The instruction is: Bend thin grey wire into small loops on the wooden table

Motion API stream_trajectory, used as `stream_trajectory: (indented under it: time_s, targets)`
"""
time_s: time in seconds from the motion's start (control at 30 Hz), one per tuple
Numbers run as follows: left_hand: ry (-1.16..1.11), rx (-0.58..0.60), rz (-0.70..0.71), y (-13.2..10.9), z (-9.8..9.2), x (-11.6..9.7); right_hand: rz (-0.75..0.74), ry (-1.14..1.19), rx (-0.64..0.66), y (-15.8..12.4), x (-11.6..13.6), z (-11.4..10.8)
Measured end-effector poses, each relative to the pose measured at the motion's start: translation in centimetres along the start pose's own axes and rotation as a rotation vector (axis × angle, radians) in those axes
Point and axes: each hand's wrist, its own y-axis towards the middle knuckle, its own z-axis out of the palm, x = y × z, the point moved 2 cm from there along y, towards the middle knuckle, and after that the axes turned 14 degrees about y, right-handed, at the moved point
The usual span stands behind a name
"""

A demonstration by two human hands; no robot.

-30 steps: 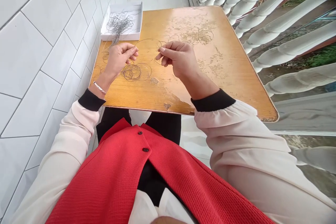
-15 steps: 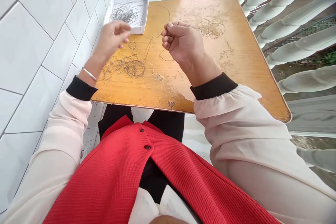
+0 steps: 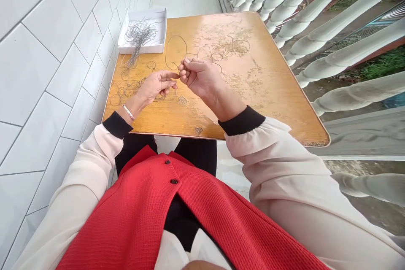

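My left hand and my right hand meet above the middle of a worn wooden board. Their fingertips pinch a thin grey wire, whose loop rises above them over the board. The pinched stretch is mostly hidden by my fingers. Below my left hand lies a tangle of wire coils. More coils lie beyond my right hand. A white cardboard box at the far left corner of the board holds a bundle of grey wires.
A white tiled wall runs along the board's left side. White balusters stand beyond its right side. A bangle circles my left wrist. My red waistcoat and dark-clad knees lie below the near edge.
My hands have come together from their raised, separated position, and both fingertips now meet on the wire. The wire loop stands above them, and the view has shifted slightly.
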Motion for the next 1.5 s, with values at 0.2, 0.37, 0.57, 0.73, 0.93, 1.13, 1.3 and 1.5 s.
stream_trajectory:
  time_s: [0.2, 0.37, 0.57, 0.73, 0.93, 1.13, 1.3, 1.5]
  targets:
    - [0.324, -0.377, 0.057, 0.9, -1.5, 0.0, -0.070, -0.102, 0.022, -1.7, 0.0, -0.1]
    - [0.536, -0.504, 0.241, 0.6, -4.6, -0.8, -0.314, -0.366, -0.056, -2.4, 0.5, -1.4]
    - [0.825, -0.575, 0.430, -1.5, -5.2, -2.9, -0.441, -0.465, -0.121, -3.0, 0.9, -2.2]
    - [1.085, -0.576, 0.318, -2.2, -2.3, -3.7, -0.306, -0.269, -0.086, -4.0, 0.5, -0.9]
    - [1.220, -0.483, 0.209, -2.1, 1.0, -3.4, -0.197, -0.066, -0.067, -5.3, -0.8, 0.7]
    - [1.247, -0.424, 0.056, -2.1, 0.2, -2.5, -0.213, 0.025, -0.183, -4.5, -1.3, -0.5]
    - [1.388, -0.398, -0.055, -2.8, -1.7, -0.6, -0.220, 0.018, -0.238, -3.7, -1.2, -1.7]
    - [1.332, -0.473, 0.007, -3.8, -3.1, 0.8, -0.307, -0.337, -0.274, -2.8, -0.8, -2.8]
